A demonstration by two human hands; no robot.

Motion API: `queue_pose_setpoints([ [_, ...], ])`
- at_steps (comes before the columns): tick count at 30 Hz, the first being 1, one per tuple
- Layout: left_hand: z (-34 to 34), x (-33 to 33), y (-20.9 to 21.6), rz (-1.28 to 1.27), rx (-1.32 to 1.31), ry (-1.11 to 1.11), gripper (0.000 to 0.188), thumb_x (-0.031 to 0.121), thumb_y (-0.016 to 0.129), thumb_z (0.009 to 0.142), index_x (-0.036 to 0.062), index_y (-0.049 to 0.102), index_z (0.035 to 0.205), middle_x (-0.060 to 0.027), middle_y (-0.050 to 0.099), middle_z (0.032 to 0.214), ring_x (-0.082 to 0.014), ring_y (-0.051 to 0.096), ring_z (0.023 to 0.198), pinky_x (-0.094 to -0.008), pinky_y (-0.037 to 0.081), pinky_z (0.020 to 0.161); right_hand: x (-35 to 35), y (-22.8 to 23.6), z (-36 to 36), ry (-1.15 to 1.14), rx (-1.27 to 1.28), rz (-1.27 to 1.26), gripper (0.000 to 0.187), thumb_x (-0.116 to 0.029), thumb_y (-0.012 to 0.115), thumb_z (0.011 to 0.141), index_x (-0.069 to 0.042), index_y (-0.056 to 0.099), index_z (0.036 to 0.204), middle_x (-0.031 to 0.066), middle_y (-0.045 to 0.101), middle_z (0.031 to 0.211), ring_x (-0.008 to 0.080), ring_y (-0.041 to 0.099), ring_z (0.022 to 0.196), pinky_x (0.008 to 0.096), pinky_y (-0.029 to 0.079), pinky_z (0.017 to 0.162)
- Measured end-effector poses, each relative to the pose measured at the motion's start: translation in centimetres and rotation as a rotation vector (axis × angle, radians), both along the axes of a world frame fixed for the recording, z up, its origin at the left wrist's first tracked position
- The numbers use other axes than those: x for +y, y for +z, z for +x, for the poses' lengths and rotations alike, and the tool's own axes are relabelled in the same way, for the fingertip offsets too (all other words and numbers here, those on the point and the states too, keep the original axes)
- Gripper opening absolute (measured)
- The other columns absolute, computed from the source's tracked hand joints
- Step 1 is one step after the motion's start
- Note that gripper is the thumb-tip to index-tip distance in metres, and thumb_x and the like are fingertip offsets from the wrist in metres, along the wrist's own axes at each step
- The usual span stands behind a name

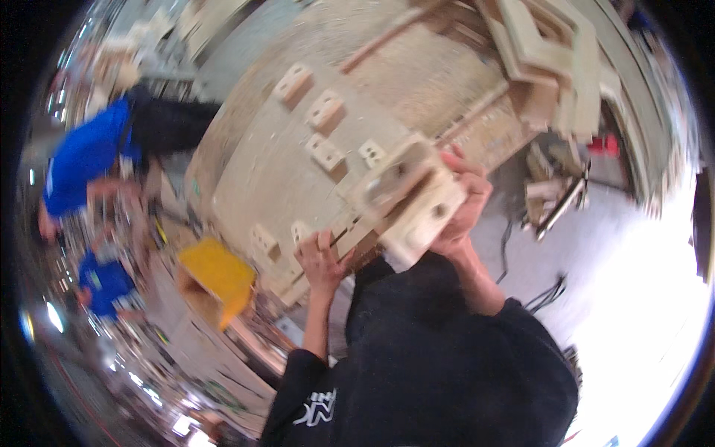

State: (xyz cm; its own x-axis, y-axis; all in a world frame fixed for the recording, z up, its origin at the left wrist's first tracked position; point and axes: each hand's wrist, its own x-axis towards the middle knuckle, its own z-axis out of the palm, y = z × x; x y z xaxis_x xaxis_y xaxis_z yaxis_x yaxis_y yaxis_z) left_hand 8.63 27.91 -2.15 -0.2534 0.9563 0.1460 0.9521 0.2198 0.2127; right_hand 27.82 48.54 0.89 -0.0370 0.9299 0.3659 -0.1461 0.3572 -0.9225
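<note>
My right hand (465, 205) grips a pale wooden block assembly (418, 223), held up over the near edge of the workbench. It has a rounded end with a hole in it, and a dark gap runs between its two thick parts. Motion blurs its details. My left hand (322, 261) rests at the bench's near edge, thumb apart from the fingers, with a thin dark line beside the fingertips. On the board beyond lie several small wooden blocks with paired holes, among them one block (325, 109) near the middle and another block (293, 80) farther off.
Pale wooden frames (547, 56) are piled at the bench's far right. Wood offcuts (547, 190) lie below them on the right. A yellow bin (216, 276) stands at the left of the bench. Two people in blue shirts (88, 160) are farther left. Dark cables (547, 290) cross the floor.
</note>
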Motion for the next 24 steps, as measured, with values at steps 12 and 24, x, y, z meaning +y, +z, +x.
queue_pose_setpoints([
  [12, 1.3, -0.9, 1.3, 0.086, -0.026, 0.15, 0.073, 0.048, 0.076, 0.073, 0.0109, 0.048, 0.13, -0.0117, 0.052, 0.122, -0.0271, 0.048, 0.118, -0.0495, 0.03, 0.107, 0.7, 11.3, -1.1, -0.235, -0.59, 0.565, 0.102, -0.017, 0.086, 0.07, 0.002, 0.019, 0.143, 0.0206, 0.033, 0.132, 0.034, 0.049, 0.118, 0.0453, 0.043, 0.102],
  [24, 1.4, -14.5, -2.1, 0.576, -0.41, 1.119, 0.086, 0.012, 0.089, 0.065, -0.0011, 0.046, 0.137, -0.0189, 0.051, 0.136, -0.0309, 0.051, 0.124, -0.0419, 0.039, 0.107, 0.2, 5.9, -1.9, -0.379, -0.681, 0.655, 0.127, -0.036, 0.092, 0.063, 0.002, 0.005, 0.147, 0.0251, 0.019, 0.143, 0.0387, 0.026, 0.136, 0.0557, 0.021, 0.112],
])
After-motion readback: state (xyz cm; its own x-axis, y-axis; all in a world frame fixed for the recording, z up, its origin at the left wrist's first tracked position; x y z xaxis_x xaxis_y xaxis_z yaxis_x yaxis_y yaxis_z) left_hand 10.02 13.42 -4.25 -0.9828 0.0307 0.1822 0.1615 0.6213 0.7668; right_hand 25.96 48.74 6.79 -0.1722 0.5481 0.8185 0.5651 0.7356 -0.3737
